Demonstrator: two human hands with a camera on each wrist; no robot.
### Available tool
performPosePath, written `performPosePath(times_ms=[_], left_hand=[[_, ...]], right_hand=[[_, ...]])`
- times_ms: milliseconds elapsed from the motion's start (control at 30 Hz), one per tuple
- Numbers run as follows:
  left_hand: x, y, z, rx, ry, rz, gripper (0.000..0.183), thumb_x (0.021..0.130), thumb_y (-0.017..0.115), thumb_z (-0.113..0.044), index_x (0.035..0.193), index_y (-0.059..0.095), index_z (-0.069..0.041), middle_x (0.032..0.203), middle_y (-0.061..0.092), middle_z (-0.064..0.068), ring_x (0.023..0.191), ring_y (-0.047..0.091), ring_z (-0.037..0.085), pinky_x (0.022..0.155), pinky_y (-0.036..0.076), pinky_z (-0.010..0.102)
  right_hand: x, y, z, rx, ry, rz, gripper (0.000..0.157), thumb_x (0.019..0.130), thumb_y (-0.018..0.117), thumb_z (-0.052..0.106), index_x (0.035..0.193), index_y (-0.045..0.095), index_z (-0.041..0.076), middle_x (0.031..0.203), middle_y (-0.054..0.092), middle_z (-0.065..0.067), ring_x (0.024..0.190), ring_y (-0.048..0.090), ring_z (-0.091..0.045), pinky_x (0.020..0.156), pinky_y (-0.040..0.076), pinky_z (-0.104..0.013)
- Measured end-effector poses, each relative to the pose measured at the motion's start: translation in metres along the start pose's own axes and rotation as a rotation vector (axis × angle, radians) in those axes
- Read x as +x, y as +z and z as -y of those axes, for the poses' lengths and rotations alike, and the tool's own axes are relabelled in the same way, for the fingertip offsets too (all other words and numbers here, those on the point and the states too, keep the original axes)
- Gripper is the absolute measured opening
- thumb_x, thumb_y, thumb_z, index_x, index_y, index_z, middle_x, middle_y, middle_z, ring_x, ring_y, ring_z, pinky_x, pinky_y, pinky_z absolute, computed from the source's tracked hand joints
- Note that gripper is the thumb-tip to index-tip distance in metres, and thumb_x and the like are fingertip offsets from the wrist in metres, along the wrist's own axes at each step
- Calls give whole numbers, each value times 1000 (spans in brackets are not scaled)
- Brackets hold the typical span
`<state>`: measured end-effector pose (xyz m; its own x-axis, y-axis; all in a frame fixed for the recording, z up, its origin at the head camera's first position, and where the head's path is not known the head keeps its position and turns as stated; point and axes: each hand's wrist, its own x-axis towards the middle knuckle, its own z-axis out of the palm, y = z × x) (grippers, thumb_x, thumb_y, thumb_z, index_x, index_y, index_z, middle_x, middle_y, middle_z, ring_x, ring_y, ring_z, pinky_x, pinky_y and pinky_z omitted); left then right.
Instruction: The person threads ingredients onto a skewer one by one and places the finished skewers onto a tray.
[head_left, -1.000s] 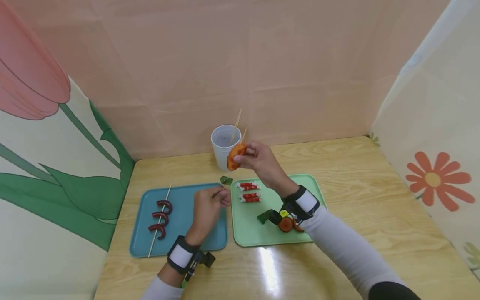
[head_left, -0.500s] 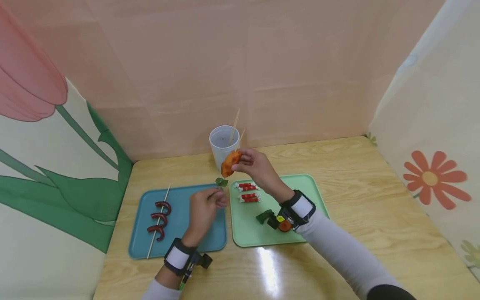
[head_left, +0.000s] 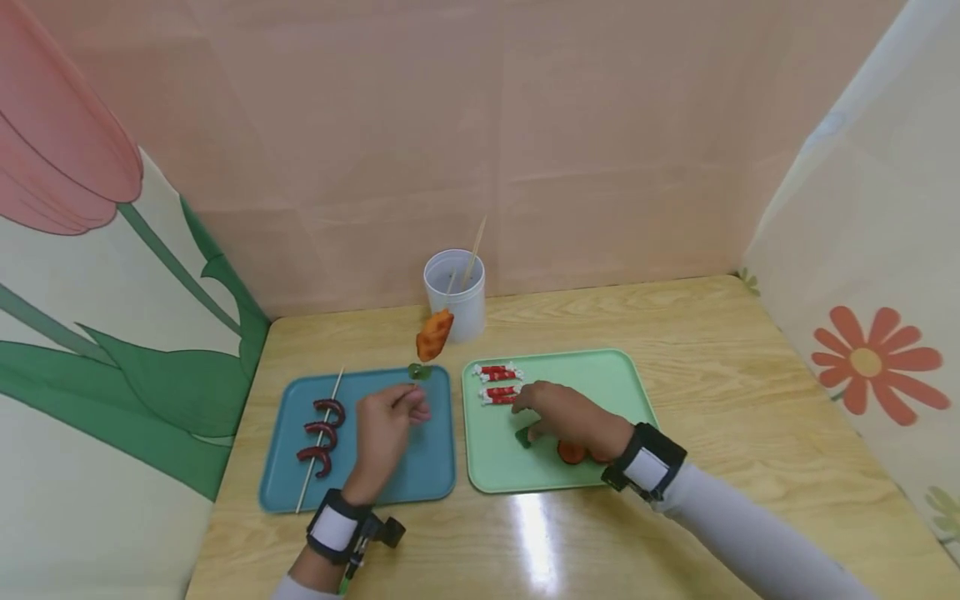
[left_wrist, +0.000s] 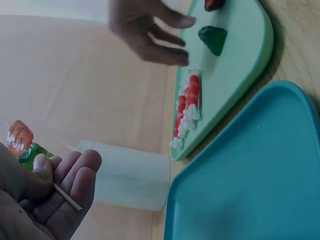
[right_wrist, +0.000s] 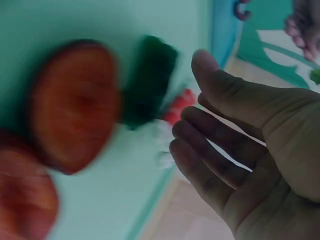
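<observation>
My left hand (head_left: 386, 429) pinches a thin wooden skewer (left_wrist: 67, 197) above the blue tray (head_left: 427, 471). On the skewer sit a green vegetable-like piece (head_left: 419, 372) and, above it, a bumpy orange piece (head_left: 434, 335). Over the green tray (head_left: 592, 371), my right hand (head_left: 573, 417) holds nothing, its fingers apart and loosely bent. Near its fingers lies a dark green piece (right_wrist: 150, 82). Beside that piece are a round slice with an orange-brown face and dark rim (right_wrist: 75, 105) and another reddish-orange piece (right_wrist: 22, 195). In the head view the right hand partly covers them.
Several red-and-white sticks (head_left: 500, 393) lie at the green tray's left side. A skewer with curled dark red sausage pieces (head_left: 322, 437) rests on the blue tray. Behind the trays stands a white cup (head_left: 468, 312) with skewers (head_left: 475, 250) in it.
My right hand has let go of the orange piece, now on the skewer, and moved down to the green tray. The left hand has shifted left with the skewer.
</observation>
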<state>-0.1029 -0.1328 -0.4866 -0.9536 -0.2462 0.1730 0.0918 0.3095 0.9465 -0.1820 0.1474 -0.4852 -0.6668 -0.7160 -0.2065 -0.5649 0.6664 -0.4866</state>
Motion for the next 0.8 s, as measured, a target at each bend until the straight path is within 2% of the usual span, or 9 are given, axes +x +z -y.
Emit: performPosePath(times_ms=[133,300,533,667,800], left_hand=[[0,-2,1,14,-15,-2,11,94,69,1,100,77,5,75,75,17,65,76,23,58,62,27],[0,-3,1,30,-29,-2,10,94,69,0,98,78,4,74,75,15,64,75,21,57,62,26],[0,-3,1,29,-49,2,11,95,69,-2,99,78,3,75,75,13,65,75,20,58,62,26],[0,-1,2,34,-57,13,11,95,69,-2,99,78,2,75,75,12,65,75,19,58,62,26],[-2,2,5,33,-53,35,11,95,67,1,99,78,2,75,75,13,64,75,18,57,62,27]], right_hand=[[-3,15,-11,-58,-20,-16,30,81,84,5,110,76,9,107,74,-1,104,67,-18,89,59,-37],[-3,22,-16,-112,-83,-37,19,85,80,4,101,78,13,98,73,4,96,64,-10,85,58,-30],[-2,24,-16,-163,-106,-63,18,86,80,4,100,79,15,95,72,5,93,64,-9,83,59,-29],[-1,15,-9,-134,-64,-108,21,85,82,4,104,77,12,99,71,4,95,64,-10,84,59,-30],[8,-8,1,-65,-50,-222,25,84,82,5,109,75,9,101,71,1,95,65,-13,82,60,-33]])
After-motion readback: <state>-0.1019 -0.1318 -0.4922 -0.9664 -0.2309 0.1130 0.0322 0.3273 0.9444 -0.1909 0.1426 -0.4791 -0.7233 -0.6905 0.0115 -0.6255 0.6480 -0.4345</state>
